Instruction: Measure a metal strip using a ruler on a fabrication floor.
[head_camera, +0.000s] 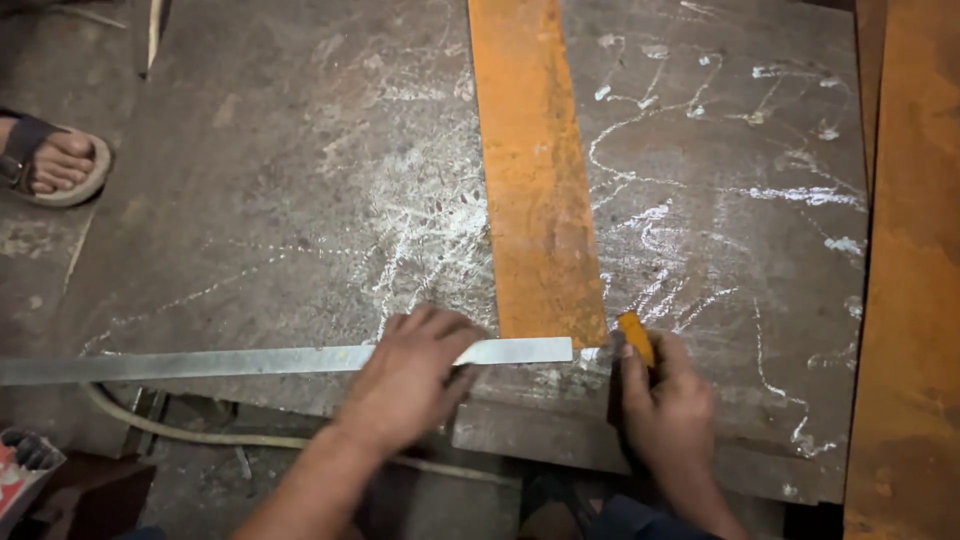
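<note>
Work surface: dark grey steel plate (270, 180), scuffed, covered in white chalk scribbles (700, 190). Near edge overhangs the floor. Directly on it: rusty orange flat strip (535, 170), running from far edge to near edge, square-cut near end. Long steel ruler (200, 362) lies crosswise along the near edge, its right end touching the strip's near end. Second rusty sheet (910, 280) borders the plate's right side.

Ruler (250, 361) lies crosswise before strip (535, 170) on plate (290, 180).
</note>
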